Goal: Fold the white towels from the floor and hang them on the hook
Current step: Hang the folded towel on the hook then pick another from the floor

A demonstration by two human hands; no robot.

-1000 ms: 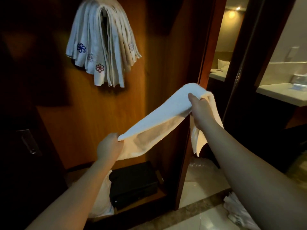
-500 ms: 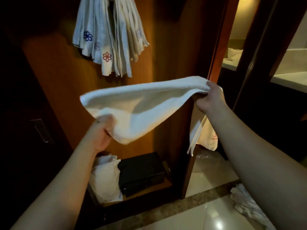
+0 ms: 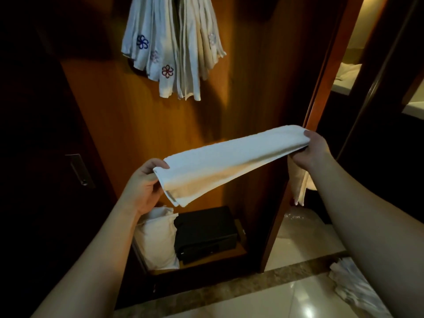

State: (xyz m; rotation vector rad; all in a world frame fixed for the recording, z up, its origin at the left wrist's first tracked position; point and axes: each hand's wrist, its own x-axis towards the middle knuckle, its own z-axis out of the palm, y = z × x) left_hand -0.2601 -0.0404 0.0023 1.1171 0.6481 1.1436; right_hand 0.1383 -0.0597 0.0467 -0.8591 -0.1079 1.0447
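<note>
- Left hand at 8 o'clock, thumb pinching folded white towel.
- Right hand at 3 o'clock, fingers gripping its other end.
- No readable writing.

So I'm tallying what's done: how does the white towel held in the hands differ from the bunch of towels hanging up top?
The folded white towel is stretched almost level between the left hand and right hand; the hanging bunch of towels droops straight down against the wooden panel. The held one shows no pattern; the hung ones show embroidered flowers. One towel against several. Both are white cloth, folded long and narrow.
</note>
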